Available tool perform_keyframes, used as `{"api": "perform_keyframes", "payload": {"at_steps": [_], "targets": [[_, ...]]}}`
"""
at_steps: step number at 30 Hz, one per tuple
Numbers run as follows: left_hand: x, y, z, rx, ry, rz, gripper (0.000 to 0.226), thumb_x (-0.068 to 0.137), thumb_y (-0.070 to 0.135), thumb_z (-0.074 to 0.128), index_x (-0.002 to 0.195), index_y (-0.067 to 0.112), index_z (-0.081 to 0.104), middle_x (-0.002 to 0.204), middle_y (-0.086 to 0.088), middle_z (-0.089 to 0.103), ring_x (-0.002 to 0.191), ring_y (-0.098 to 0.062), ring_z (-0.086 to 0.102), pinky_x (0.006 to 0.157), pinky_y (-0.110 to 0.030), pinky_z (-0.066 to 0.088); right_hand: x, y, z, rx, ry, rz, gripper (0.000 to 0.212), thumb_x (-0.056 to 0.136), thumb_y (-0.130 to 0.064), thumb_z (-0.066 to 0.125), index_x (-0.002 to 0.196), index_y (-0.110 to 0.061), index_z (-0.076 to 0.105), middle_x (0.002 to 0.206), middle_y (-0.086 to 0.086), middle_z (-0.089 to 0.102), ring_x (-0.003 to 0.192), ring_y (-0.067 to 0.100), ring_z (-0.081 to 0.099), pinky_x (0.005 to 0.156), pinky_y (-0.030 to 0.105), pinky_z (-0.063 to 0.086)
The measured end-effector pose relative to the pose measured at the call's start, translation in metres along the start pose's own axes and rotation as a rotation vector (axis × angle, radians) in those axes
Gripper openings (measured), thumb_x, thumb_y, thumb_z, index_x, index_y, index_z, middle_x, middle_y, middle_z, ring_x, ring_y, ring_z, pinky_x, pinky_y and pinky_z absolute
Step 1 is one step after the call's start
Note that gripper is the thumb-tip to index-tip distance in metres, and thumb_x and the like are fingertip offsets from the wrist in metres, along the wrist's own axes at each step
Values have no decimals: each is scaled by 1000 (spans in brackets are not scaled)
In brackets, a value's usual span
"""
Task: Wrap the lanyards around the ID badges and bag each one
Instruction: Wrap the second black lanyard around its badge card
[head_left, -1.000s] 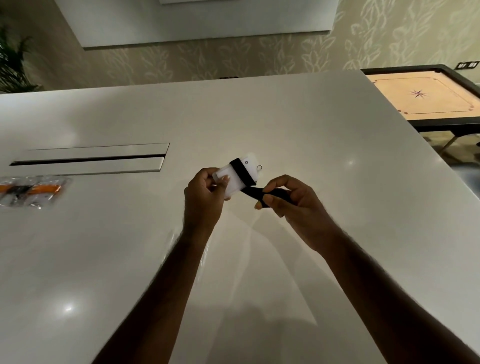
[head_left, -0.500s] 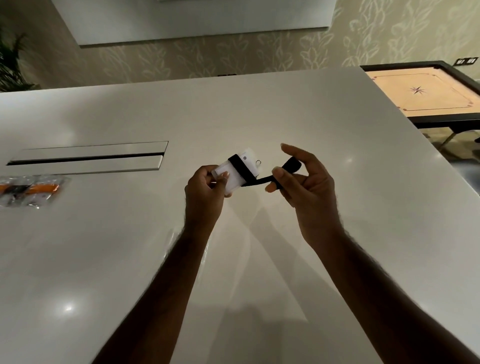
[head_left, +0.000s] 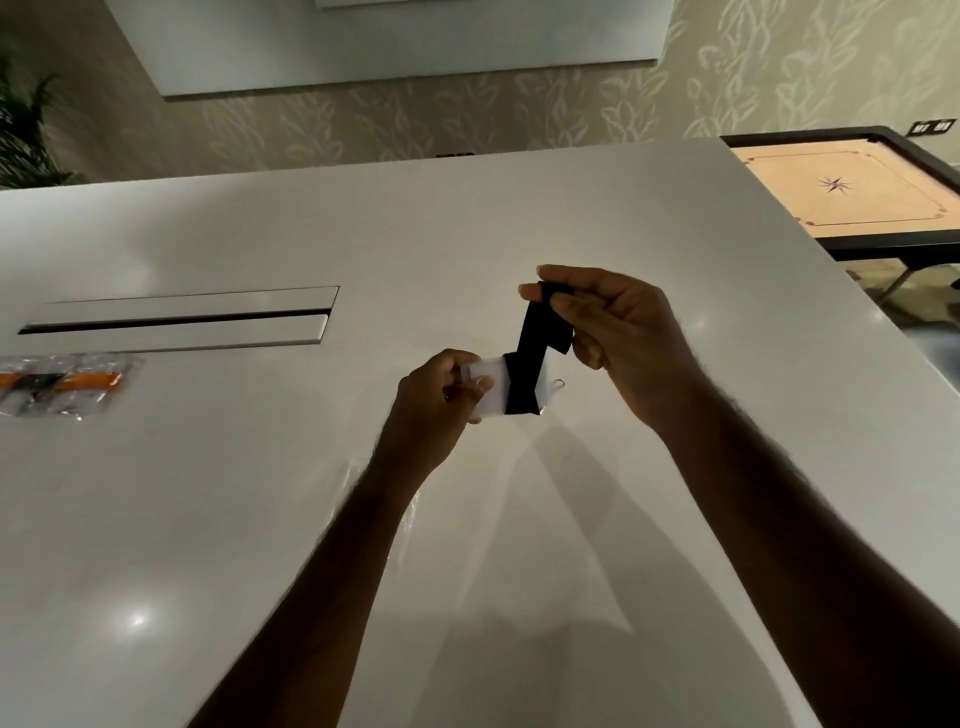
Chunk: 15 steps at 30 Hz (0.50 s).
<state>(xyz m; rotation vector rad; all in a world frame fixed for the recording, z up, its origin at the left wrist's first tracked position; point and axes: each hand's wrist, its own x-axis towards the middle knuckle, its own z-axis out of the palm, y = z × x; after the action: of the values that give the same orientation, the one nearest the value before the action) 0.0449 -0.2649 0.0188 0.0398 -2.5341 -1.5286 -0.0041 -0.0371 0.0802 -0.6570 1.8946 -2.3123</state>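
Observation:
My left hand (head_left: 441, 397) grips the left end of a white ID badge (head_left: 491, 387) above the middle of the white table (head_left: 260, 493). A black lanyard (head_left: 530, 353) is wound around the badge's right part, and a small metal clip (head_left: 558, 384) sticks out at its right edge. The free end of the lanyard runs up to my right hand (head_left: 618, 338), which pinches it between thumb and fingers above and to the right of the badge. A clear plastic bag (head_left: 408, 512) lies flat on the table under my left forearm, partly hidden.
Bagged badges with orange lanyards (head_left: 62, 382) lie at the left edge of the table. A long cable slot (head_left: 176, 322) is set into the tabletop behind them. A carrom board (head_left: 852, 189) stands beyond the table's right edge.
My right hand has lifted the free end of the black lanyard up and away from me, pulling it taut above the badge. My left hand keeps its hold on the badge.

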Motion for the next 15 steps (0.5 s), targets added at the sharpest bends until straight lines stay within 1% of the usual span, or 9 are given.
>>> {"api": "perform_keyframes", "payload": {"at_steps": [3,5,7,9,11,12,13,14,15], "targets": [[-3,2,-6,-90,-131,26,12,93,33,74,102,35,66,88,8,75,72,-11,73,64,-21,57,13,1,-7,-65,-23,22,28,101,-13,64,127,-18,74,123,7,78,66,22,51,49,19,38],[-5,3,-10,-161,-208,49,11,92,33,73,101,35,68,90,5,76,74,-17,74,67,-26,59,18,5,-12,-117,-39,51,28,100,-14,66,125,-19,75,123,5,78,70,33,43,49,21,36],[-8,4,-14,-203,-268,69,13,93,34,74,104,32,68,93,1,76,75,-21,73,72,-34,60,20,12,-16,-146,-39,81,27,99,-13,66,122,-19,77,121,3,79,66,29,40,48,20,35],[-8,7,-17,-254,-300,61,16,91,37,75,105,30,69,95,-1,76,77,-21,71,75,-39,61,19,22,-18,-138,-19,137,26,99,-10,65,121,-17,77,120,4,79,72,28,46,51,21,36],[-8,11,-21,-326,-318,50,18,88,36,77,104,30,72,94,1,76,80,-19,68,75,-42,61,14,33,-15,-67,-16,225,26,100,-5,63,122,-13,76,122,8,78,94,34,62,66,30,49],[-8,12,-23,-366,-322,45,17,88,34,77,104,29,73,94,1,76,82,-18,68,74,-43,61,11,39,-13,-8,-32,262,27,101,-4,61,122,-11,75,125,10,77,107,35,67,83,38,55],[-7,13,-25,-402,-320,38,17,88,31,78,104,28,73,95,0,76,84,-18,68,74,-43,61,6,44,-11,62,-58,287,27,102,-4,59,123,-10,75,127,12,75,118,34,69,100,44,55],[-6,14,-26,-426,-312,34,17,88,26,79,104,26,74,96,-1,76,85,-18,69,74,-42,62,1,48,-9,137,-88,297,28,103,-5,56,122,-9,76,130,14,74,124,33,68,109,46,52],[-6,14,-28,-443,-298,33,16,89,21,78,105,23,73,96,-2,77,85,-18,70,72,-40,63,-4,52,-7,209,-113,303,30,104,-7,52,122,-10,76,132,16,72,127,33,67,111,47,52]]}}
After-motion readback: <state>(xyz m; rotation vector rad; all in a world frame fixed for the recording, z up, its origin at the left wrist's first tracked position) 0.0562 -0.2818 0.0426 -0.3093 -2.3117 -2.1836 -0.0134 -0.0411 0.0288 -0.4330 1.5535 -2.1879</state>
